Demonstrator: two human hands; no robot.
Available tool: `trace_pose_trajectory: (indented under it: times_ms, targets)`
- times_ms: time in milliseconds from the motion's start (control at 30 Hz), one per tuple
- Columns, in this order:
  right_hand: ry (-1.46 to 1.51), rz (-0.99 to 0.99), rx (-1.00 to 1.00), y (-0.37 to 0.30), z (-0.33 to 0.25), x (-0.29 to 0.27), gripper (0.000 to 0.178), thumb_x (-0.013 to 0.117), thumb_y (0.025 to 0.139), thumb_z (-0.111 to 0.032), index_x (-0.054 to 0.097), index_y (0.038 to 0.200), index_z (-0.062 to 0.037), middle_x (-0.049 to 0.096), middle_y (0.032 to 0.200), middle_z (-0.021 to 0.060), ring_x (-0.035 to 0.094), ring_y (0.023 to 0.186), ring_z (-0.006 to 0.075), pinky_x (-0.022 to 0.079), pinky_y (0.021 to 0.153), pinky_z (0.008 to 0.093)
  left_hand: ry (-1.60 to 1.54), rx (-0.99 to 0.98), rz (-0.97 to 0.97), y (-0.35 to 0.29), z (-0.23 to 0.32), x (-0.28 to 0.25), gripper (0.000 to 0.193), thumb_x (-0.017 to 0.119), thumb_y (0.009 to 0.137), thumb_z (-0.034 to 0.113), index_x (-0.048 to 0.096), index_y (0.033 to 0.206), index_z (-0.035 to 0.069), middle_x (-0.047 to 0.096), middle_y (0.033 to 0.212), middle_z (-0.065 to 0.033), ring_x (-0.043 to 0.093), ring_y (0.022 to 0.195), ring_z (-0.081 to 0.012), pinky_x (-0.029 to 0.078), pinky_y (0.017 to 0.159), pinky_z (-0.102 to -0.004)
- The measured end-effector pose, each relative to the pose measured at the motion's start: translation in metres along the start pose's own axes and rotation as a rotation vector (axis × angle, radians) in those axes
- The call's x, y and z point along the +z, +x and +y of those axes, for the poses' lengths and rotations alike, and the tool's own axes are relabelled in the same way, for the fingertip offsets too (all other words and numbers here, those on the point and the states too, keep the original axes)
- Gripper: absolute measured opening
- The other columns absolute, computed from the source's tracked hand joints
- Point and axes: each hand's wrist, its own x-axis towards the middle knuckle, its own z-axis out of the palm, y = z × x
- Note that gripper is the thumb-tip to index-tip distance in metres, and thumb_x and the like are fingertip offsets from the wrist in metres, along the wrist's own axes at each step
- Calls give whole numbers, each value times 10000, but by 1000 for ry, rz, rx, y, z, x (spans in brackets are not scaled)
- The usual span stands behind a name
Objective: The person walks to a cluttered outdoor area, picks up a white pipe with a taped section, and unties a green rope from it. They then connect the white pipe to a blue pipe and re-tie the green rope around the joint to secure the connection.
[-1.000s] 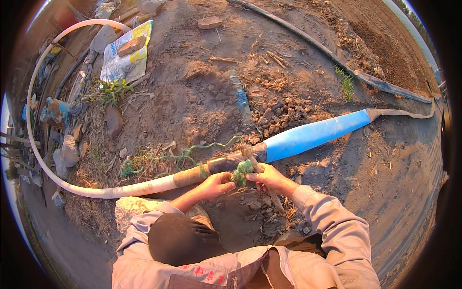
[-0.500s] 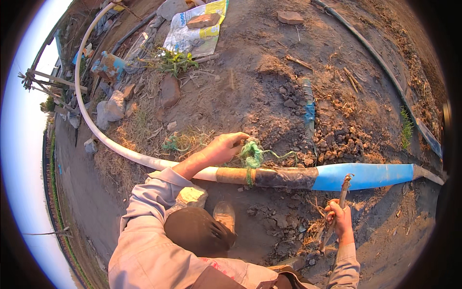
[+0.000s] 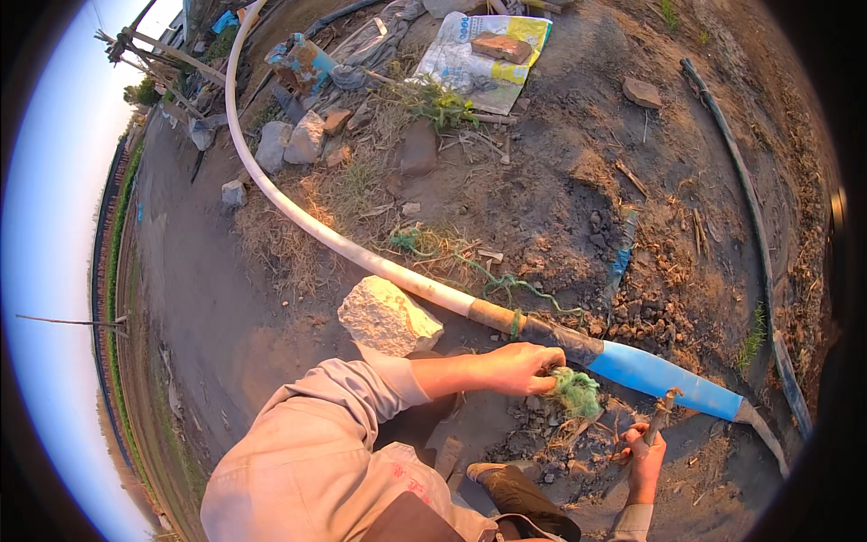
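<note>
My left hand (image 3: 522, 369) is closed on a frayed bundle of green twine (image 3: 575, 394), holding it just on my side of the pipe. In my right hand (image 3: 645, 459) is a short, rough wooden stick (image 3: 661, 414), gripped so that its upper end points away from me. A long white pipe (image 3: 334, 242) curves down from the far left. Brown and black wrapping covers its joint, and a blue sleeve (image 3: 666, 378) follows. A loop of green twine (image 3: 516, 323) rings the brown wrapping, and a loose green strand (image 3: 506, 284) lies on the soil beyond it.
A pale rock (image 3: 388, 318) rests against the near side of the pipe. Farther off lie a printed sack (image 3: 452, 54) with a brick (image 3: 501, 47) on it, and several stones (image 3: 305, 137). A dark hose (image 3: 748, 194) runs down the right. Crumbled soil (image 3: 664, 316) lies beyond the blue sleeve.
My left hand has come off the pipe's top toward me and right, carrying the green bundle near the stick. The view has turned and shifted. My right hand still grips the stick.
</note>
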Motion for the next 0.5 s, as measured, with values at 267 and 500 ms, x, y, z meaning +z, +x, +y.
trace_pose_trajectory:
  times_ms: [267,500]
  targets:
    - [-23,-268,100,-178,-95,103,284,764,876,-159,647,1092,-15,678,797,30,599,532,103,454,442,250,-461,-268,239,-128,79,99,305,672,947,293,628,1087,26,694,974,-193,693,920,-296,521,789,-411]
    - [-110,-225,105,-328,-216,121,266,786,852,-145,636,1044,-39,643,729,27,537,459,112,431,409,252,-502,55,103,-231,199,82,297,660,948,289,624,1086,29,695,923,-173,649,832,-231,510,747,-406]
